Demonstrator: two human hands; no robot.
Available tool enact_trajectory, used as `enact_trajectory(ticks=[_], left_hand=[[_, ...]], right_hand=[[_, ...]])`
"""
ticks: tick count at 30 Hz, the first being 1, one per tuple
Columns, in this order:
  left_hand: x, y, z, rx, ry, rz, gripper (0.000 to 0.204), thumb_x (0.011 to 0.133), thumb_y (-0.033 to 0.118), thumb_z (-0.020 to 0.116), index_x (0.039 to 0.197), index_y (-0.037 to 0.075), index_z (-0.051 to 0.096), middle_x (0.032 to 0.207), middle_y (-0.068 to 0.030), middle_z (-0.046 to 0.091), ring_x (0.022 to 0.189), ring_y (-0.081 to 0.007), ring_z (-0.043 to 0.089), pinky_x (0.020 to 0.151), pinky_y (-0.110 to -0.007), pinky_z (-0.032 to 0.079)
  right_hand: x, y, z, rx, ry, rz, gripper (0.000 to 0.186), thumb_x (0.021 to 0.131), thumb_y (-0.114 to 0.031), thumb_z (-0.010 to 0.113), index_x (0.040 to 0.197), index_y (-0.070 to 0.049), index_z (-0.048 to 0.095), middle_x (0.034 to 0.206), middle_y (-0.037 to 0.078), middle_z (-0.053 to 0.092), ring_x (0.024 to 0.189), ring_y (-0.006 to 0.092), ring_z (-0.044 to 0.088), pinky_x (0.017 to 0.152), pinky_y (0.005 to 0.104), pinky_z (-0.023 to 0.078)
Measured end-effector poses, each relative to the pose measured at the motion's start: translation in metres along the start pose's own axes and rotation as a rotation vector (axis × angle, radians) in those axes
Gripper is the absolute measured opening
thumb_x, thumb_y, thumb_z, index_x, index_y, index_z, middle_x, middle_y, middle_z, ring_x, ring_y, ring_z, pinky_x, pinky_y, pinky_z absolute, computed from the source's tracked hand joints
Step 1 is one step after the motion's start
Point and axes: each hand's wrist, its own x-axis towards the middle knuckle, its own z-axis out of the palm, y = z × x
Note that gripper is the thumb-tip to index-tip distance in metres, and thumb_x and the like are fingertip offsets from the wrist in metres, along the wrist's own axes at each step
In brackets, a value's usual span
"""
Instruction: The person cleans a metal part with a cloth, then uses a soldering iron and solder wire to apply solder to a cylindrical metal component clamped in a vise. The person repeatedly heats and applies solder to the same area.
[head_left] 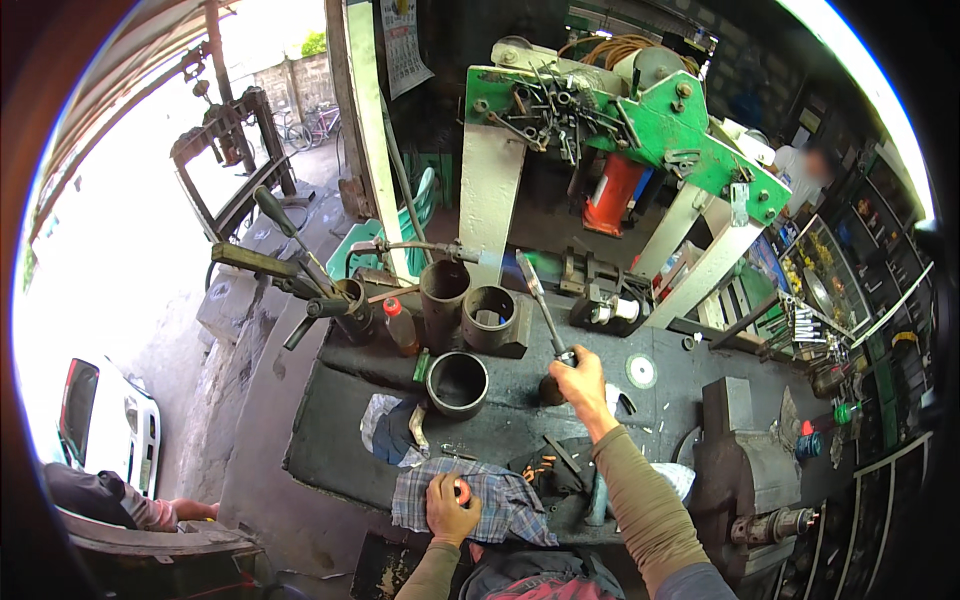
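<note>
The left hand (452, 512) is gripping a small, round-ended reddish piece (462, 492) at the lower centre of the frame and resting on a blue plaid cloth (512, 502). Higher, right of centre, the right hand (580, 384) is closed, gripping the dark handle of a long metal tool (544, 306). The tool is extending away from that hand, its long axis running up and slightly left; the right hand is sitting far nearer its tip. Left of the tool, an open metal cylinder (457, 410) is standing on the dark workbench (335, 420). Beyond, a gas torch (466, 254) is pointing its blue-green flame rightward at the tip; whether they are touching, I cannot tell.
</note>
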Motion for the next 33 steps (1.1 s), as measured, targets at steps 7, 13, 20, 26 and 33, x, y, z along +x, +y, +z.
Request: enact_trajectory(ticks=[7, 13, 20, 26, 33], left_hand=[[0.002, 0.001, -0.001, -0.002, -0.001, -0.005, 0.057, 0.070, 0.014, 0.079, 0.125, 0.007, 0.063, 0.117, -0.0170, 0.062, 0.109, -0.0388, 0.062, 0.096, -0.049, 0.052], [0.000, -0.001, 0.003, 0.019, -0.010, -0.005, 0.056, 0.072, 0.013, 0.078, 0.124, 0.004, 0.063, 0.116, -0.0170, 0.063, 0.108, -0.0382, 0.062, 0.096, -0.048, 0.052], [0.002, 0.001, 0.002, 0.035, -0.011, 0.005, 0.053, 0.072, 0.012, 0.077, 0.123, 0.003, 0.062, 0.115, -0.0170, 0.063, 0.108, -0.0382, 0.062, 0.096, -0.048, 0.051], [0.003, 0.005, 0.002, 0.013, 0.001, -0.026, 0.051, 0.072, 0.011, 0.077, 0.121, 0.004, 0.062, 0.113, -0.0175, 0.062, 0.107, -0.0395, 0.061, 0.094, -0.049, 0.052], [0.003, 0.003, 0.002, -0.004, -0.014, -0.040, 0.050, 0.072, 0.011, 0.076, 0.120, 0.004, 0.062, 0.113, -0.0173, 0.061, 0.105, -0.0399, 0.062, 0.093, -0.048, 0.052]], right_hand=[[0.007, 0.006, -0.036, 0.125, -0.134, -0.015, 0.020, 0.075, -0.014, 0.075, 0.084, 0.001, 0.067, 0.069, 0.004, 0.064, 0.062, 0.0118, 0.057, 0.057, 0.0332, 0.046], [-0.028, -0.026, -0.149, -0.610, -0.041, -0.162, 0.036, 0.076, -0.025, 0.086, 0.100, -0.001, 0.076, 0.081, 0.017, 0.075, 0.078, 0.0281, 0.076, 0.075, 0.0443, 0.057], [-0.030, -0.071, -0.168, -1.322, -0.224, -0.311, 0.016, 0.073, -0.015, 0.075, 0.085, -0.006, 0.080, 0.088, 0.020, 0.078, 0.083, 0.0365, 0.078, 0.072, 0.0474, 0.062], [-0.012, -0.056, -0.101, -1.263, -0.277, -0.441, 0.011, 0.078, -0.013, 0.073, 0.084, -0.007, 0.081, 0.090, 0.017, 0.080, 0.082, 0.0322, 0.080, 0.071, 0.0436, 0.062], [-0.001, -0.059, -0.110, -1.224, -0.357, -0.191, 0.026, 0.076, -0.011, 0.072, 0.099, -0.004, 0.082, 0.100, 0.020, 0.080, 0.098, 0.0343, 0.079, 0.083, 0.0450, 0.062]])
